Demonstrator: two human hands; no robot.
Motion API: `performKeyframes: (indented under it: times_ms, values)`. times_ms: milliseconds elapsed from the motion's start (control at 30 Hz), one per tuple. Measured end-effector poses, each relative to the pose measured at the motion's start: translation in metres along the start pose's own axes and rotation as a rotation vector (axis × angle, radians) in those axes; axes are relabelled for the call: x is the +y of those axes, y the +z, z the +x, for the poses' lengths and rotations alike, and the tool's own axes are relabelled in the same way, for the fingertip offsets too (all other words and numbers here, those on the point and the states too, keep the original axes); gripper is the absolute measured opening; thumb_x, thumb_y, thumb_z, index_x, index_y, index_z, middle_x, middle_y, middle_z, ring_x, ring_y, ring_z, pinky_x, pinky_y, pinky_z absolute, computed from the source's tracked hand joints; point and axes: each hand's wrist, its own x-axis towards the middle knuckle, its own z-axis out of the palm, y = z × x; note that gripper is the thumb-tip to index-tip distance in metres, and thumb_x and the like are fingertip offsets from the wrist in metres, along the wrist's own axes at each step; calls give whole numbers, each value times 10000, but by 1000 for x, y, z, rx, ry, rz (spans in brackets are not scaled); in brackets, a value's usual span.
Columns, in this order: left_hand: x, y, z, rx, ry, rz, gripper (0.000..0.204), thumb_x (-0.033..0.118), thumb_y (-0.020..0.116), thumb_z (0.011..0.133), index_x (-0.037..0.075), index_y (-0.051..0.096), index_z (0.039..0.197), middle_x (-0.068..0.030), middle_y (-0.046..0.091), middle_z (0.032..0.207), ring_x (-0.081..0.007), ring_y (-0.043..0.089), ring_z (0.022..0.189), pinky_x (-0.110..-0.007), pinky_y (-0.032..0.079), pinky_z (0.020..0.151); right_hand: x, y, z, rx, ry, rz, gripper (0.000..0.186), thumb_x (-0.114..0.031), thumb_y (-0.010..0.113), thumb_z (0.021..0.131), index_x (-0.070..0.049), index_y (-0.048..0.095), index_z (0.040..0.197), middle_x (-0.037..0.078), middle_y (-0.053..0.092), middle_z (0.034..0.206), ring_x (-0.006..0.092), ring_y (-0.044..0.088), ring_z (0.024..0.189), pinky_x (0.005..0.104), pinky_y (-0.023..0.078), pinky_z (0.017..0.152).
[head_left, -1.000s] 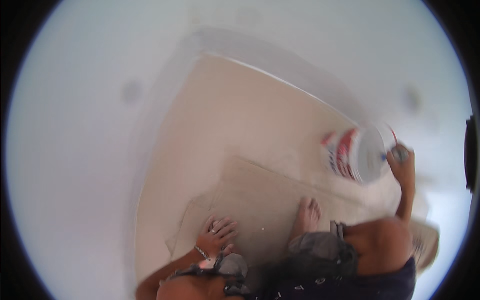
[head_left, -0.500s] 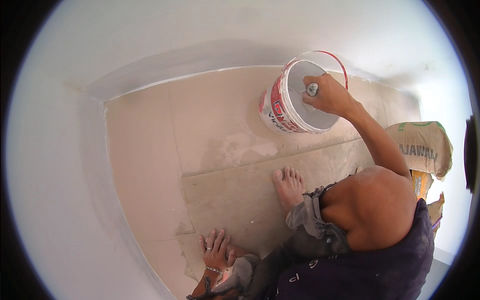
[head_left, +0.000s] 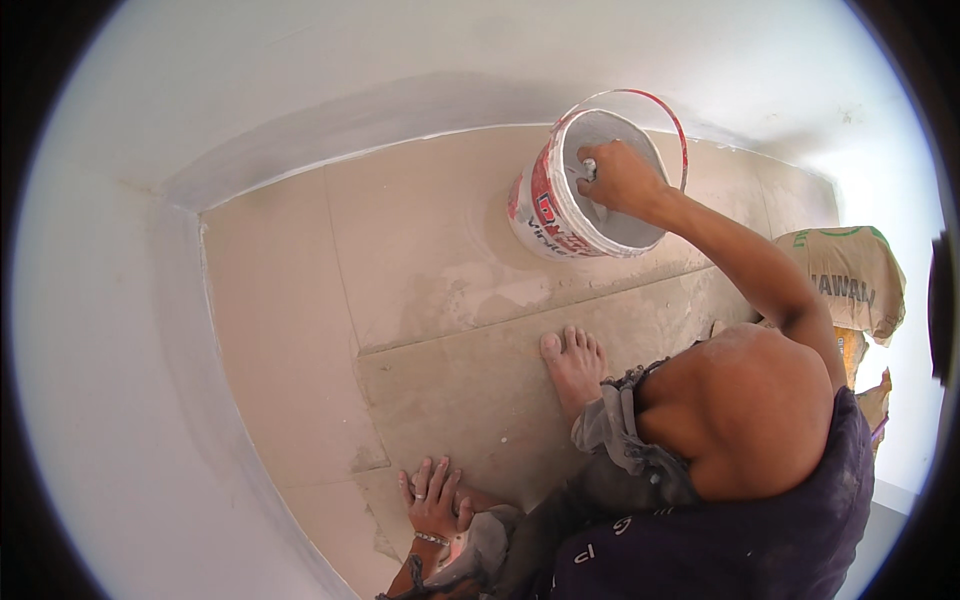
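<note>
The right hand (head_left: 620,178) is gripping a tool handle (head_left: 589,168) inside the tilted bucket (head_left: 560,215); well below the bucket, the left hand (head_left: 432,497) is lying flat, fingers spread, on the floor tiles (head_left: 450,390).

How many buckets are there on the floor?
1. The white and red bucket stands on the tiled floor near the far wall, with the right hand reaching inside. Others may be out of view.

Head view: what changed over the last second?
The right hand went from gripping a tool handle outside the bucket to reaching down inside it; the bucket now tilts with its mouth toward the camera. The view swung, so the bucket sits nearer the centre. The left hand stays flat on the tiled floor, bare foot planted.
</note>
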Motion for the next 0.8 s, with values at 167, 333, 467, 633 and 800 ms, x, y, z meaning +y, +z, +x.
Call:
performKeyframes:
  times_ms: [167, 333, 467, 633, 800]
  values:
    - [-3, 1, -3, 5, 4, 2, 482, 430, 512, 936, 98, 745, 1198, -126, 651, 1414, -400, 481, 1438, -722, 182, 1213, -4, 3, 2, 19, 3, -182, 367, -127, 719, 798, -10, 756, 1145, 257, 754, 1007, 412, 739, 953, 483, 602, 879]
    - [-4, -1, -3, 14, -1, 4, 476, 428, 522, 930, 101, 746, 1194, -120, 654, 1412, -377, 491, 1434, -699, 182, 1225, -21, -31, 5, 130, 21, -303, 281, -129, 708, 779, 0, 758, 1023, 263, 745, 970, 416, 735, 916, 493, 595, 857]
    - [-2, -3, -1, -3, -6, 14, 468, 430, 523, 932, 109, 753, 1184, -110, 659, 1409, -359, 495, 1434, -677, 172, 1238, -44, -69, -5, 126, 78, -225, 300, -132, 701, 772, 21, 755, 1023, 273, 740, 954, 422, 728, 907, 495, 586, 861]
    - [0, 2, 2, 13, 6, 10, 455, 436, 541, 923, 125, 758, 1175, -96, 657, 1416, -348, 485, 1445, -673, 166, 1242, -2, -24, 5, 96, -38, -199, 333, -137, 708, 777, 28, 753, 1063, 292, 730, 948, 436, 717, 931, 507, 578, 874]
    - [1, 1, 1, -1, -29, 5, 435, 418, 595, 883, 147, 751, 1184, -71, 643, 1439, -326, 482, 1451, -682, 176, 1234, 4, -34, 7, 249, -53, -180, 322, -158, 724, 798, 7, 756, 1073, 285, 726, 948, 435, 702, 926, 498, 566, 871]
